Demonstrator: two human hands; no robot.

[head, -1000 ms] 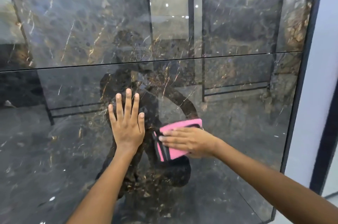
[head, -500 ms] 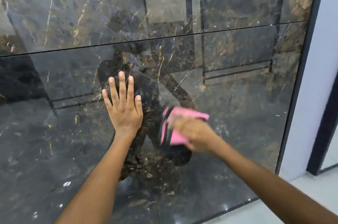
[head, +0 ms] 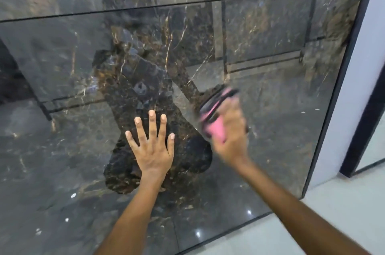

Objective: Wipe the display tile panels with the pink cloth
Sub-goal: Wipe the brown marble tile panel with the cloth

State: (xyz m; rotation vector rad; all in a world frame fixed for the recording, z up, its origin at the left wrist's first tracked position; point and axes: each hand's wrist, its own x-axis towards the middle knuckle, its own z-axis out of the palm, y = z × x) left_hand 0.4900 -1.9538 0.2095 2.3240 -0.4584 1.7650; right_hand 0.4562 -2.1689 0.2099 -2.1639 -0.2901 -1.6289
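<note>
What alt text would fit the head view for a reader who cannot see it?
A person's right hand, motion-blurred, rubs a pink cloth over a glossy dark marble-look tile panel. The left hand presses flat on the panel, fingers spread.

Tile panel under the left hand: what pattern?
Dark glossy marble with gold-brown veining, tile panel, head view.

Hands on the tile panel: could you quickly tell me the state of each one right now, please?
Left hand: open, fingers spread flat against the lower tile panel.
Right hand: blurred; holds the pink cloth.
</note>
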